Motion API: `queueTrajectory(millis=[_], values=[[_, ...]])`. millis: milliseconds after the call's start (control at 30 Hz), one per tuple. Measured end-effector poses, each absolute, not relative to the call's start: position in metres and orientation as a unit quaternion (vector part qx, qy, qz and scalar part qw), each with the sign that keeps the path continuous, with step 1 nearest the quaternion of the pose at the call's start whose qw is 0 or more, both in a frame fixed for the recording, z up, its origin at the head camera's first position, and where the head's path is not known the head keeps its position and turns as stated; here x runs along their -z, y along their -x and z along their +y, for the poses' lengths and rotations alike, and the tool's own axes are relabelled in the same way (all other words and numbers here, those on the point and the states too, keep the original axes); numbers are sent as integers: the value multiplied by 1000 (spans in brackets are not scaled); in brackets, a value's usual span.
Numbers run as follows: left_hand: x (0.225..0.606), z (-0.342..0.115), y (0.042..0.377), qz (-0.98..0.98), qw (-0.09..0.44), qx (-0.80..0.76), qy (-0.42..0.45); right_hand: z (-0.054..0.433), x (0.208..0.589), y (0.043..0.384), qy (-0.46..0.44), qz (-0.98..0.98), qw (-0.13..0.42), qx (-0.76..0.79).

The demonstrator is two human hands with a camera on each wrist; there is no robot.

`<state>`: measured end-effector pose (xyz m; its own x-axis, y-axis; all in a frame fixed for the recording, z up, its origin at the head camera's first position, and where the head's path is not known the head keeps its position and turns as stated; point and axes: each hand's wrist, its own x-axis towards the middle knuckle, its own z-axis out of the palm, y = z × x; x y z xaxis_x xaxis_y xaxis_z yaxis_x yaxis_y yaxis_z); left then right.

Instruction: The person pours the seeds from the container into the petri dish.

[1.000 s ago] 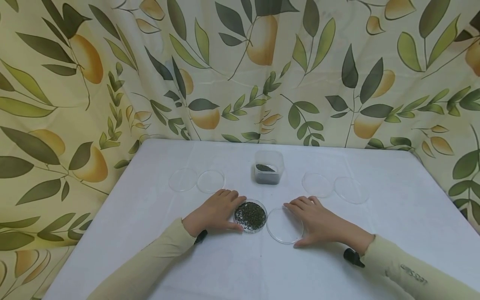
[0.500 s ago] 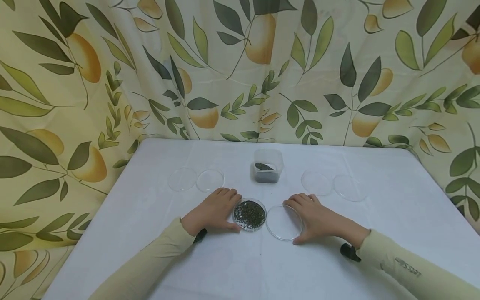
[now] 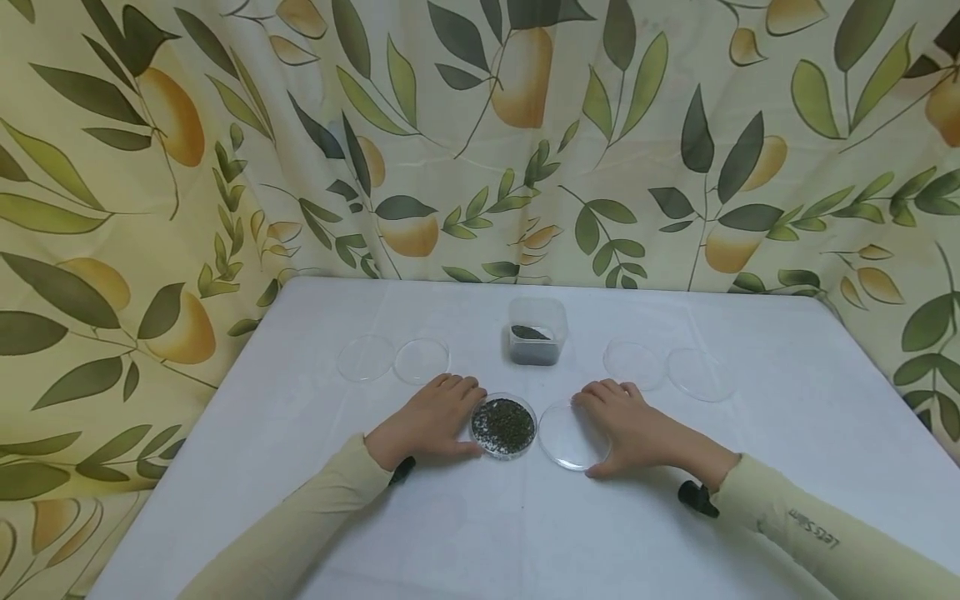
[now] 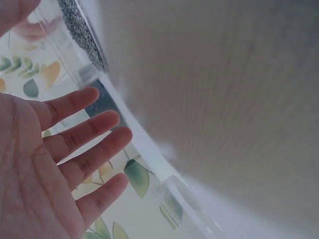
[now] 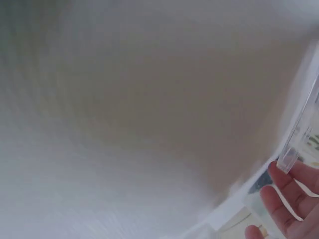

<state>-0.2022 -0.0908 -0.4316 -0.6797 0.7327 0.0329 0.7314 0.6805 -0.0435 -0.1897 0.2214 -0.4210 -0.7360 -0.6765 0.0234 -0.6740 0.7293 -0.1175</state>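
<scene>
My left hand (image 3: 435, 418) lies beside a petri dish (image 3: 504, 427) filled with dark green-black grains and some white specks. In the left wrist view its fingers (image 4: 92, 154) are straight and spread, next to the dish of grains (image 4: 82, 37); whether they touch it, I cannot tell. To the right, my right hand (image 3: 626, 427) holds an unfilled clear petri dish (image 3: 573, 437) by its rim, thumb on the near side and fingers on the far side. A fingertip meets that dish's edge (image 5: 289, 154) in the right wrist view. The two dishes sit close together.
Behind them stands a clear plastic box (image 3: 536, 333) partly filled with dark grains. Two clear round dishes (image 3: 365, 358) lie back left, and two more (image 3: 701, 373) back right. White cloth (image 3: 480, 533) covers the table; a patterned curtain (image 3: 480, 142) hangs behind it.
My right hand and the unfilled dish have shifted slightly away from me and to the right. My left hand and the dish of grains have hardly moved.
</scene>
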Motion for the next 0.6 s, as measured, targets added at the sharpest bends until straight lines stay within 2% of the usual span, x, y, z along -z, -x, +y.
queueTrajectory(millis=[200, 600], values=[[432, -88, 204, -918, 17, -18, 395, 221, 415, 194, 339, 939, 13, 57], [432, -87, 203, -919, 14, -7, 393, 218, 408, 201, 348, 929, -42, 115]])
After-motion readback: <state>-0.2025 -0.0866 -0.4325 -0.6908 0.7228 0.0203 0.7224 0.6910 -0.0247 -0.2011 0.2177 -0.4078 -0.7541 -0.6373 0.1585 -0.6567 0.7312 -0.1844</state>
